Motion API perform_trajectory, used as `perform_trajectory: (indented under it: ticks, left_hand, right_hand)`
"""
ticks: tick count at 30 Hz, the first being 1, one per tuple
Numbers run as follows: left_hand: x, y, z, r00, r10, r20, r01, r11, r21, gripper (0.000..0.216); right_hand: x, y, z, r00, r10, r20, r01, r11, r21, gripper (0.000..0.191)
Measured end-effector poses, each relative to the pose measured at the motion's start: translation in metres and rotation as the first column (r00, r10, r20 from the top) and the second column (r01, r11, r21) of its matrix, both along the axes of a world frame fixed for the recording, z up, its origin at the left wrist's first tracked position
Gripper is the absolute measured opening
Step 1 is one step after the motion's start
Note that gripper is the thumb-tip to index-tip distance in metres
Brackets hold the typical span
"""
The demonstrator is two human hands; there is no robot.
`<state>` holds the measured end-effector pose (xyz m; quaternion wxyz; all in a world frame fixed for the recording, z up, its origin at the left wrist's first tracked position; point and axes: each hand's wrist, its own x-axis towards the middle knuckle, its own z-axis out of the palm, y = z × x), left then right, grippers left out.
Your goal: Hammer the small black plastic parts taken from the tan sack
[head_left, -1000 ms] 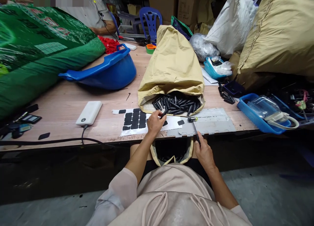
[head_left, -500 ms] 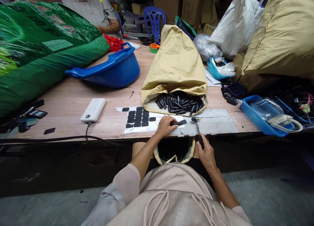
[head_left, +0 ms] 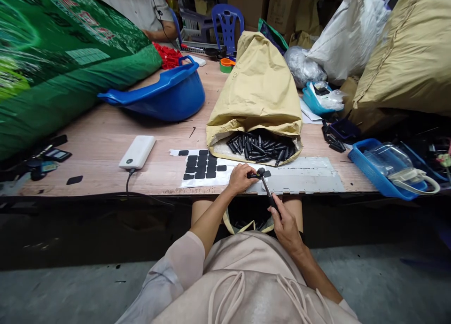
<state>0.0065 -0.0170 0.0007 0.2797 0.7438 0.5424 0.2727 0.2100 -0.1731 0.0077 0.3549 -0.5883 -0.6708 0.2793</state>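
Note:
My left hand (head_left: 240, 178) is closed on a small black plastic piece (head_left: 253, 175), pressed down on a black pad at the table's front edge. My right hand (head_left: 284, 222) grips the handle of a small hammer (head_left: 266, 185), whose head rests on that piece. Just behind lies a white sheet with several black pads (head_left: 201, 165). A tan paper sack (head_left: 257, 94) lies open toward me, spilling several black pieces (head_left: 259, 148). A tan bag (head_left: 246, 223) hangs open below the table edge between my arms.
A grey flat panel (head_left: 303, 179) lies right of my hands. A white power bank (head_left: 137, 152) with a cable sits at left, a blue basin (head_left: 165, 94) behind it, a big green sack (head_left: 52, 65) far left. A blue tray (head_left: 384, 173) stands at right. Another person sits at the far end.
My left hand took a black piece from the sack's mouth and set it down on a pad. My right hand swung the hammer head left onto the piece.

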Motion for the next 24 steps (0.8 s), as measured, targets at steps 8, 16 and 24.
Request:
perform_trajectory:
  ticks: [8,16,24]
  left_hand:
    - [0.0,0.0,-0.002,1.0,0.017,0.009,-0.017,1.0,0.0,0.014]
    - [0.0,0.0,-0.001,1.0,0.013,0.015,-0.013,1.0,-0.007,0.015]
    - [-0.001,0.0,-0.002,1.0,0.006,0.006,-0.006,1.0,0.018,0.016]
  right_hand:
    - [-0.005,0.002,-0.006,0.999,0.018,0.045,-0.02,0.999,0.036,0.052]
    - [0.0,0.001,0.001,0.998,-0.056,0.021,0.054,0.997,0.052,0.053]
    - [0.004,0.001,-0.006,0.993,-0.117,-0.016,0.117,0.993,0.001,0.052]
